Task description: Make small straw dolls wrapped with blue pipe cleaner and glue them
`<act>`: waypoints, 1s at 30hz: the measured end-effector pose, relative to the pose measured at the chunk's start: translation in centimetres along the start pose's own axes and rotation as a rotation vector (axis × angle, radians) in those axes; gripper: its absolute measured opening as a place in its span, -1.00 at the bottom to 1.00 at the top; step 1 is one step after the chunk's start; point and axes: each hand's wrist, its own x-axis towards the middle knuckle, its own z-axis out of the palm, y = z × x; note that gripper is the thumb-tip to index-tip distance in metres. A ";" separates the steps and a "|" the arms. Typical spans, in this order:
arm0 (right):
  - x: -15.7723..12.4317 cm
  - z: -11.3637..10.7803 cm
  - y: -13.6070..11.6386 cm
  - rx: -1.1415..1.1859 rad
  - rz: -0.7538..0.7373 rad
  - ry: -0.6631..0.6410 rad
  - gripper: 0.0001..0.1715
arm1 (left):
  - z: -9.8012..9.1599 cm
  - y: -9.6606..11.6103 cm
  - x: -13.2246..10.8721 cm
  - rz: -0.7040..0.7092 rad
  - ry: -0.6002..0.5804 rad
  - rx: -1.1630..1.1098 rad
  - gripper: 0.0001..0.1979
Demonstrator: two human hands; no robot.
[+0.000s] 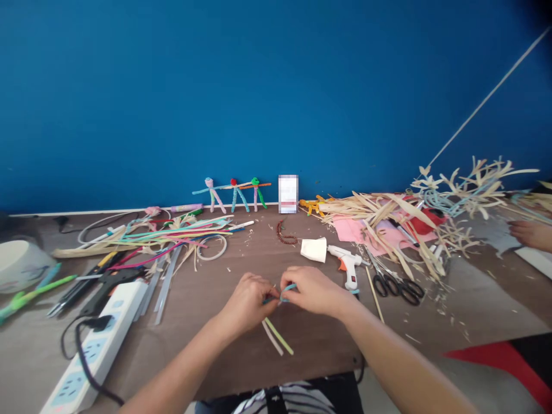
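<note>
My left hand (pixel 249 299) and my right hand (pixel 311 291) meet fingertip to fingertip above the table's front middle. Both are closed in a pinch on a light blue pipe cleaner (pixel 290 286), most of which the fingers cover. Below my left hand, a yellow-green pipe cleaner (pixel 281 338) and a pale one (pixel 271 337) point toward the front edge; whether their upper ends are held cannot be made out. To the right of my right hand lies a white glue gun (pixel 350 265) with an orange trigger, beside a white paper cup (pixel 314 249) tipped on its side.
Three pipe-cleaner figures (pixel 233 194) and a phone (pixel 288 194) lean against the blue wall. At left are loose pipe cleaners (pixel 172 233) and a power strip (pixel 106 339). At right are scissors (pixel 399 286), dried strips (pixel 371 210) and another person's hand (pixel 531 234).
</note>
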 end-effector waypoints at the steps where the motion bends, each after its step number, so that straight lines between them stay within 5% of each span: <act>1: 0.3 0.0 0.6 0.146 0.003 -0.019 -0.93 | -0.2 0.0 0.0 0.003 -0.006 -0.047 -0.92; 9: 1.0 3.4 2.9 1.256 0.212 -0.346 -0.80 | -0.2 -0.3 -0.8 -0.109 0.101 -0.457 -0.88; 11: 1.0 4.6 2.3 1.380 0.225 -0.228 -0.79 | 0.4 -0.5 -0.8 -0.172 0.160 -0.550 -0.85; 14: 1.1 6.0 1.3 1.437 0.240 0.179 -0.75 | 1.1 -0.7 -0.6 -0.289 0.317 -0.562 -0.84; 16: 1.0 6.7 0.8 1.412 0.245 0.334 -0.72 | 1.4 -0.7 -0.3 -0.325 0.387 -0.546 -0.84; 20: 0.7 7.2 0.2 1.371 0.249 0.364 -0.74 | 1.8 -0.8 0.2 -0.351 0.402 -0.582 -0.84; 24: 0.6 6.9 0.3 1.252 0.288 0.437 -0.73 | 1.9 -1.0 0.3 -0.351 0.296 -0.702 -0.82; 30: 1.0 6.5 1.1 1.283 0.323 0.532 -0.68 | 1.6 -1.5 -0.7 -0.430 0.061 -1.358 -0.61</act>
